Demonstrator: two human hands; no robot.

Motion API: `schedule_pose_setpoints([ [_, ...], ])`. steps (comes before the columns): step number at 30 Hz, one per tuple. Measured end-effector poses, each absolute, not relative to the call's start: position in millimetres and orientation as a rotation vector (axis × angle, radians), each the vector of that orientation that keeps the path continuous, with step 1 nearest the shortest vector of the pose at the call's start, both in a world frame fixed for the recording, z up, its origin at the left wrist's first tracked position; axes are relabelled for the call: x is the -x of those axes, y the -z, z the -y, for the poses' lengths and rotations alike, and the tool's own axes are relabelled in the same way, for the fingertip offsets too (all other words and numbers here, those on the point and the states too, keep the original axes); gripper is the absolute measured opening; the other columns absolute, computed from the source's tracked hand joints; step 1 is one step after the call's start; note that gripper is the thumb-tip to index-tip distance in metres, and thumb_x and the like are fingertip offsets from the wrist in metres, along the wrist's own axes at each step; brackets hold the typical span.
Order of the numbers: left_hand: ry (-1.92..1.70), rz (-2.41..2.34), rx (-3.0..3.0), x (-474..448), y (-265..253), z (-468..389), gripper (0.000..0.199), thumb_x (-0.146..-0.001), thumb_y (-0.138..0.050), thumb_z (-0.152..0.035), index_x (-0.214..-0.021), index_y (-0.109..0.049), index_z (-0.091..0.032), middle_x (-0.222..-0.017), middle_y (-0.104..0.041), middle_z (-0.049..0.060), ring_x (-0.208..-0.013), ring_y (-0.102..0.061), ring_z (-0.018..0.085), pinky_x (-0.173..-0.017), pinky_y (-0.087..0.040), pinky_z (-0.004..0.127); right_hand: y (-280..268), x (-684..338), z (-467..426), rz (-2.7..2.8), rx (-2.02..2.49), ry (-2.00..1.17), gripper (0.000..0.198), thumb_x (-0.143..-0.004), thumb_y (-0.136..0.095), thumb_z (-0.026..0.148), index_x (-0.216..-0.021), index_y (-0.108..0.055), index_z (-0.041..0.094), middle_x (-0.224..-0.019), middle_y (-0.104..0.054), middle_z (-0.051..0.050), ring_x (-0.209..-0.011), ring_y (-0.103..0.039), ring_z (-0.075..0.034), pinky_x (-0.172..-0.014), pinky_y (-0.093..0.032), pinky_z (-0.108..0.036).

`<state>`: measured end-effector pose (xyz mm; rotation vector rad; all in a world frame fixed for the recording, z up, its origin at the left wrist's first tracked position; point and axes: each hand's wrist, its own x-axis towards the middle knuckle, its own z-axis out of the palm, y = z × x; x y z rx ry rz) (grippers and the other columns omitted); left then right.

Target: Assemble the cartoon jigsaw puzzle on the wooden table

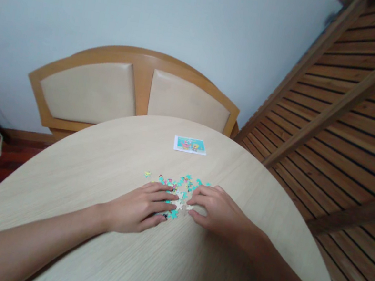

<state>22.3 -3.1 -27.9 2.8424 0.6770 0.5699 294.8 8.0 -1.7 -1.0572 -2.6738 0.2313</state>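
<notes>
Several jigsaw puzzle pieces (pixel 173 214) lie in a loose heap on the pale wooden table. Most are turquoise, with some white, yellow and pink ones among them. My left hand (pixel 147 203) rests over the heap's left side, its fingers spread and laid across the pieces. From the right, my right hand (pixel 213 209) reaches in with bent fingers, and a pale puzzle piece (pixel 190 207) shows between its thumb and fingertips. Part of the heap is covered by both hands. Beyond them lies a small picture card (pixel 190 145) showing a pink and a yellow cartoon figure on turquoise.
The round table (pixel 87 258) has its curved far edge by a wooden headboard (pixel 142 74) with cream panels. A slatted wooden panel (pixel 354 102) leans along the right. On the left, a white cable (pixel 0 151) hangs to the dark red floor. A lone yellow piece (pixel 147 173) sits left of the heap.
</notes>
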Motion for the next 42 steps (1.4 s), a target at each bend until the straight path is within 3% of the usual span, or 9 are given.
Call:
schedule_pose_setpoints([
  [14,-0.560,-0.680,-2.846,-22.4,27.9,3.1,0.033,-0.102,-0.053,-0.026,-0.132,-0.062,-0.021,-0.141,-0.062,0.007,-0.133,-0.052,0.028,-0.114,-0.042,0.050,4.7,-294.8,-17.0,2.601,1.081,-0.092,0.008,-0.090,-0.071,0.019,-0.083,-0.072,0.021,-0.083,-0.077,0.001,-0.082,-0.070,-0.019,-0.073,-0.036,-0.032],
  [36,-0.525,-0.703,-2.839,-21.6,28.5,3.6,0.034,-0.101,-0.053,-0.026,-0.134,-0.061,-0.020,-0.142,-0.061,0.007,-0.134,-0.051,0.028,-0.115,-0.042,0.048,2.1,-298.6,-17.1,2.737,1.041,-0.157,0.011,-0.092,-0.068,0.018,-0.084,-0.076,0.021,-0.088,-0.078,-0.001,-0.085,-0.070,-0.018,-0.074,-0.036,-0.032],
  [42,-0.541,-0.695,-2.840,-22.0,27.8,3.5,0.034,-0.101,-0.053,-0.025,-0.133,-0.061,-0.020,-0.141,-0.061,0.008,-0.133,-0.053,0.027,-0.116,-0.041,0.048,3.0,-293.8,-12.0,2.683,1.025,-0.201,0.009,-0.091,-0.071,0.028,-0.094,-0.076,0.022,-0.095,-0.076,-0.002,-0.093,-0.070,-0.021,-0.081,-0.041,-0.033],
])
